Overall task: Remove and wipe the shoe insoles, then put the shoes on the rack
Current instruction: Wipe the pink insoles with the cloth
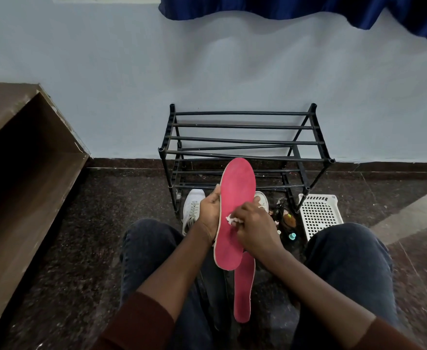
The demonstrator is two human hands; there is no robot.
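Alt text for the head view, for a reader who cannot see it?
A seated person's left hand holds a pink insole upright while the right hand rubs it with a white wipe. A second pink insole, white shoes and an empty black rack lie ahead.

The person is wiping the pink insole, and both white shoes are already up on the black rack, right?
Not quite. The head view shows the white shoes on the floor before the black rack, not on it. The pink insole is being wiped.

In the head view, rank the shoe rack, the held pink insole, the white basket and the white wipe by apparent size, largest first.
1. shoe rack
2. held pink insole, though it is nearer the camera
3. white basket, partly hidden by a knee
4. white wipe, mostly covered by the right hand
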